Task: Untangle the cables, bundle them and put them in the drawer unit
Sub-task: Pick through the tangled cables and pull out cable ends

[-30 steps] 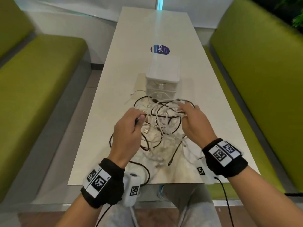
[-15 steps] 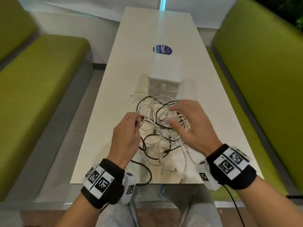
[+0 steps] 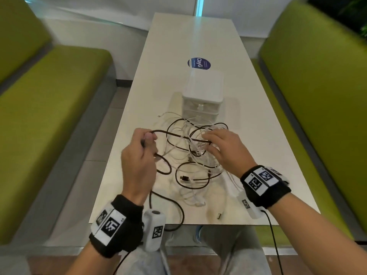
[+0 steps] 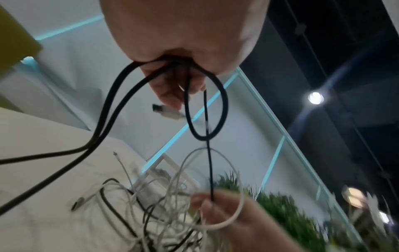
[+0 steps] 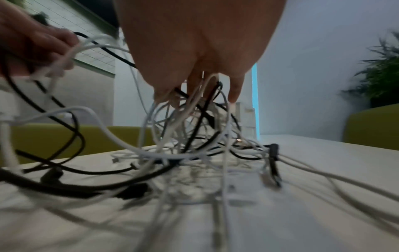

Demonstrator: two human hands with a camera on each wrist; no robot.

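Observation:
A tangle of black and white cables (image 3: pixel 195 155) lies on the white table (image 3: pixel 268 155) in front of the small white drawer unit (image 3: pixel 202 92), whose drawers are closed. My left hand (image 3: pixel 142 149) is raised at the left of the pile and grips loops of a black cable (image 4: pixel 121 95). That black cable (image 3: pixel 174 135) runs taut to the right into the tangle. My right hand (image 3: pixel 218 147) sits on the pile, fingers (image 5: pixel 235 92) curled down among white and black strands and pinching them. In the left wrist view a white loop (image 4: pixel 233 218) hangs round the right hand (image 4: pixel 248 221).
One black cable loop (image 3: pixel 178 215) droops over the table's near edge. A black USB plug (image 3: pixel 184 178) lies at the front of the pile. Green benches (image 3: pixel 49 116) (image 3: pixel 317 96) flank the table. A blue round sticker (image 3: pixel 199 63) is behind the drawer unit.
My left hand has pulled the black cable out to the left and up, drawing it taut. The right hand has come down onto the middle of the tangle.

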